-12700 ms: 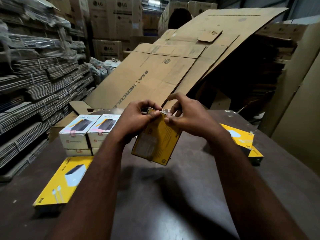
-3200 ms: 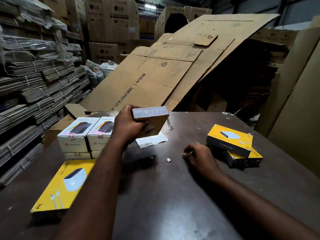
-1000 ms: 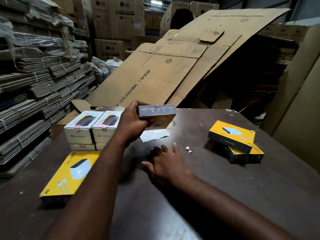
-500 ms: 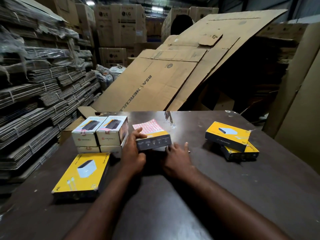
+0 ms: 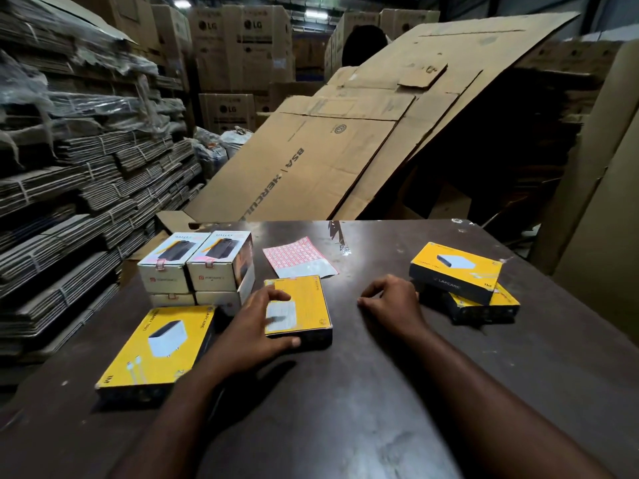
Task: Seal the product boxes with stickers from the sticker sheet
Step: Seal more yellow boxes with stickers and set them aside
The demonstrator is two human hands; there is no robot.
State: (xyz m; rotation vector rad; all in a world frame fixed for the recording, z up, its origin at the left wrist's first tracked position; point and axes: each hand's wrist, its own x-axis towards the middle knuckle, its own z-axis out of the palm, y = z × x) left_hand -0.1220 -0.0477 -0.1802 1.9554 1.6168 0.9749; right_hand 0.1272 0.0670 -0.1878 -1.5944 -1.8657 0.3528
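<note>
Head view: on the dark table (image 5: 345,392), nearest at left, a yellow box (image 5: 155,350) printed LAPCARE and 1M lies flat. Just beyond it the left hand (image 5: 256,326) grips the held box (image 5: 307,302), also yellow and lying flat, thumb on its near edge and fingers across the top. The right hand (image 5: 394,302) rests apart on the table, fingers loosely curled, nothing seen in them. Beside it sits a stacked pair (image 5: 456,271) of yellow LAPCARE boxes. White boxes (image 5: 193,267) stand at left, their writing blurred. The red-and-white sticker sheet (image 5: 297,261) lies just behind the held box. Farther back leans cardboard (image 5: 311,167) marked BSA HERCUL, then LG cartons (image 5: 242,39).

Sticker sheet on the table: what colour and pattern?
The sticker sheet is a grid of small red-and-white stickers, with plain white backing at its near edge. Head view.
</note>
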